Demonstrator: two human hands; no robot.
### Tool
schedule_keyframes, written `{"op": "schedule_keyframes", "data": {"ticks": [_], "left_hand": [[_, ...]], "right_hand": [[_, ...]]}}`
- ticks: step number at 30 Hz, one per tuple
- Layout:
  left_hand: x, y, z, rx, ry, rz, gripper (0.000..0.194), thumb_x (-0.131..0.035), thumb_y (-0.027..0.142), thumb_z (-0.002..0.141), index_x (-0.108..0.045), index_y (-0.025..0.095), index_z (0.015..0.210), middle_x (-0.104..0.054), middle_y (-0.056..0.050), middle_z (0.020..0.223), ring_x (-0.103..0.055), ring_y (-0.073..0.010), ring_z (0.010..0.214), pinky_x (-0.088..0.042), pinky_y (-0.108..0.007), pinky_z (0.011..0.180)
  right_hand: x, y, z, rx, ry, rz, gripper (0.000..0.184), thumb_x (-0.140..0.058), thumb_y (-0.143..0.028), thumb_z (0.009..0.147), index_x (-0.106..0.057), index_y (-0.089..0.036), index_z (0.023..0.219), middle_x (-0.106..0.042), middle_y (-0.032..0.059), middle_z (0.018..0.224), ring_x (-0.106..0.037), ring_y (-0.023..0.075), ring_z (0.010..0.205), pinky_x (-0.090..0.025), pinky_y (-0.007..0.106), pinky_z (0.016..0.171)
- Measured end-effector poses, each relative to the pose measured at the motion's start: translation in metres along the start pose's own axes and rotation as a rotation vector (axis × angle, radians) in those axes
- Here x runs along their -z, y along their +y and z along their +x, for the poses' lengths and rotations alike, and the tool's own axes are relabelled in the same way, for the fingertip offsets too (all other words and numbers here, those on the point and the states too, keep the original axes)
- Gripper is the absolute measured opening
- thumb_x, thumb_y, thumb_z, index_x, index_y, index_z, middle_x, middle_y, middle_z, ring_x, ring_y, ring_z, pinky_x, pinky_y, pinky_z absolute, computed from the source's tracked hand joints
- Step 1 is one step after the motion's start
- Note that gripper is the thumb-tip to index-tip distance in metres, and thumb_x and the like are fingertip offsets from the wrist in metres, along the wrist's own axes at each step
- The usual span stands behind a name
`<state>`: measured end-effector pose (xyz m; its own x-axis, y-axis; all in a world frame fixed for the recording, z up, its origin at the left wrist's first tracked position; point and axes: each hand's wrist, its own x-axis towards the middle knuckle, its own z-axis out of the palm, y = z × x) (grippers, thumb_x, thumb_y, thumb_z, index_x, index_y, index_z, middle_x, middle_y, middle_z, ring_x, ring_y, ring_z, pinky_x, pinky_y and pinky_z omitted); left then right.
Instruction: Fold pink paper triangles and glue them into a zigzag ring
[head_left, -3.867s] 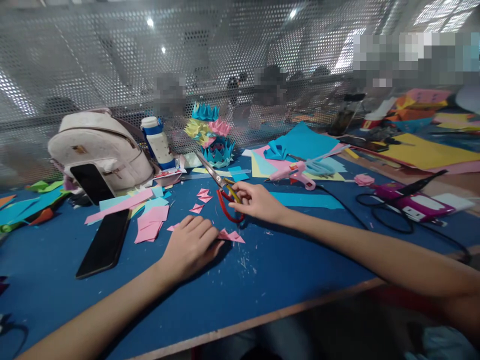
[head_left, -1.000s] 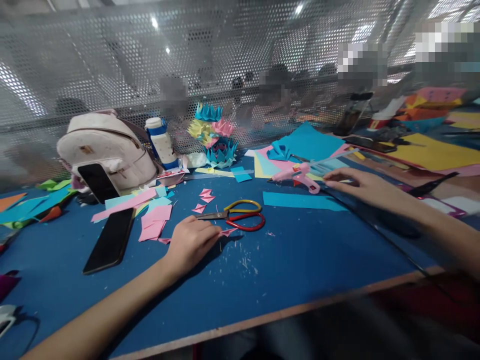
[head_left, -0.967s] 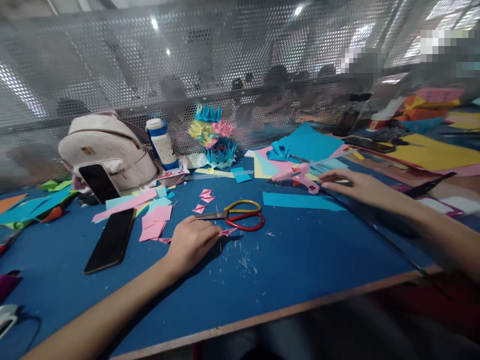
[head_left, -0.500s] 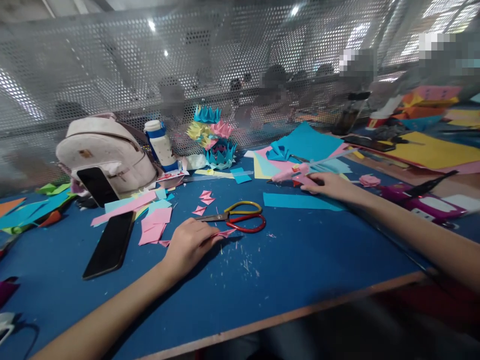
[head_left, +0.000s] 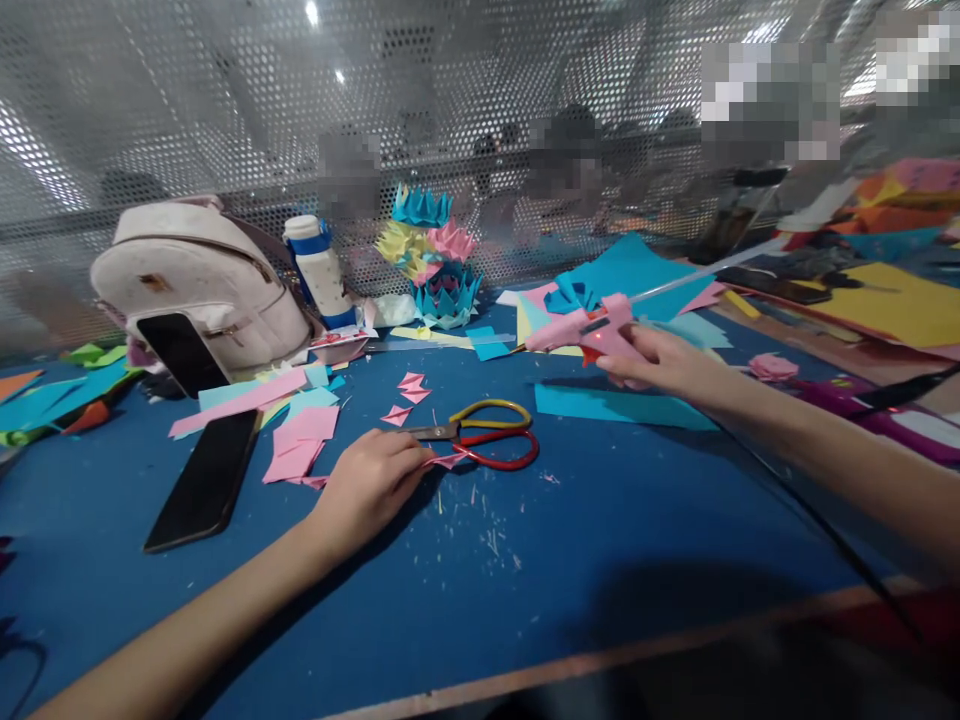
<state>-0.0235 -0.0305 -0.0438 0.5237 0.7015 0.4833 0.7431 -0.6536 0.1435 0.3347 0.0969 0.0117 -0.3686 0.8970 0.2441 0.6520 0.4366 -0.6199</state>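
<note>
My right hand (head_left: pixel 660 362) grips the handle of a pink glue gun (head_left: pixel 581 328) and holds it a little above the blue table, nozzle pointing left. My left hand (head_left: pixel 371 482) rests on the table with its fingers closed, pinching a small folded pink paper piece (head_left: pixel 446 460). Scissors (head_left: pixel 480 440) with yellow and red handles lie shut just right of that hand. More small pink folded pieces (head_left: pixel 409 392) lie behind them.
A black phone (head_left: pixel 202 478) lies at the left among pink and blue paper scraps (head_left: pixel 296 440). A white backpack (head_left: pixel 202 290), a bottle (head_left: pixel 319 270) and a paper flower model (head_left: pixel 435 260) stand at the back by the mesh screen. A blue paper strip (head_left: pixel 615 405) lies under my right arm.
My right hand let go of the scissors, reached right, closed on the glue gun and lifted it off the table. My left hand stayed on the pink piece.
</note>
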Motion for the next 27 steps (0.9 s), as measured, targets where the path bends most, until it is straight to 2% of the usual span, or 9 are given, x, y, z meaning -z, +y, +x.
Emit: {"op": "schedule_keyframes", "data": {"ticks": [2, 5, 9, 11, 18, 27], "left_hand": [[0.002, -0.002, 0.000, 0.027, -0.007, 0.015, 0.032, -0.042, 0.028, 0.105, -0.069, 0.018, 0.090, -0.070, -0.004, 0.082, -0.061, -0.0171, 0.070, -0.041, -0.031, 0.064], [0.004, -0.005, 0.000, 0.083, -0.007, 0.023, 0.037, -0.042, 0.033, 0.105, -0.069, 0.019, 0.085, -0.069, -0.003, 0.075, -0.059, -0.0164, 0.065, -0.038, -0.031, 0.061], [0.005, -0.007, 0.001, 0.101, 0.018, 0.040, 0.044, -0.037, 0.035, 0.107, -0.066, 0.017, 0.078, -0.067, -0.003, 0.070, -0.056, -0.0153, 0.059, -0.035, -0.029, 0.057], [0.006, -0.006, 0.001, 0.091, 0.035, 0.043, 0.045, -0.037, 0.034, 0.107, -0.064, 0.017, 0.075, -0.064, -0.002, 0.064, -0.054, -0.0146, 0.056, -0.034, -0.029, 0.056], [0.006, 0.003, 0.002, 0.060, 0.084, -0.024, 0.024, -0.047, 0.026, 0.104, -0.066, 0.018, 0.092, -0.068, 0.000, 0.070, -0.058, -0.0134, 0.059, -0.038, -0.028, 0.060], [0.006, 0.009, 0.000, 0.004, 0.089, -0.012, 0.019, -0.050, 0.018, 0.101, -0.067, 0.017, 0.093, -0.071, -0.002, 0.076, -0.058, -0.0136, 0.060, -0.039, -0.029, 0.060]], "right_hand": [[-0.007, -0.017, 0.001, -0.008, -0.164, 0.164, 0.041, -0.056, -0.057, 0.085, -0.058, -0.017, 0.083, -0.054, 0.0027, 0.064, -0.046, 0.0124, 0.055, -0.036, 0.028, 0.050], [-0.018, -0.034, 0.006, -0.024, -0.321, 0.313, 0.043, -0.060, -0.060, 0.083, -0.057, -0.017, 0.079, -0.052, -0.0002, 0.057, -0.044, 0.0106, 0.050, -0.032, 0.027, 0.046], [-0.034, -0.042, 0.009, 0.064, -0.587, 0.432, 0.049, -0.058, -0.064, 0.085, -0.051, -0.020, 0.065, -0.050, -0.0030, 0.044, -0.042, 0.0085, 0.038, -0.032, 0.025, 0.043], [-0.041, -0.042, 0.006, 0.088, -0.662, 0.455, 0.049, -0.057, -0.062, 0.086, -0.052, -0.019, 0.063, -0.053, -0.0024, 0.043, -0.042, 0.0082, 0.035, -0.031, 0.024, 0.041], [-0.048, -0.033, -0.009, 0.046, -0.706, 0.404, 0.055, -0.053, -0.056, 0.093, -0.054, -0.018, 0.053, -0.057, 0.0007, 0.045, -0.047, 0.0086, 0.039, -0.036, 0.023, 0.044], [-0.052, -0.032, -0.013, 0.004, -0.703, 0.457, 0.055, -0.057, -0.061, 0.089, -0.051, -0.018, 0.055, -0.054, -0.0013, 0.045, -0.050, 0.0091, 0.041, -0.039, 0.022, 0.045]]}}
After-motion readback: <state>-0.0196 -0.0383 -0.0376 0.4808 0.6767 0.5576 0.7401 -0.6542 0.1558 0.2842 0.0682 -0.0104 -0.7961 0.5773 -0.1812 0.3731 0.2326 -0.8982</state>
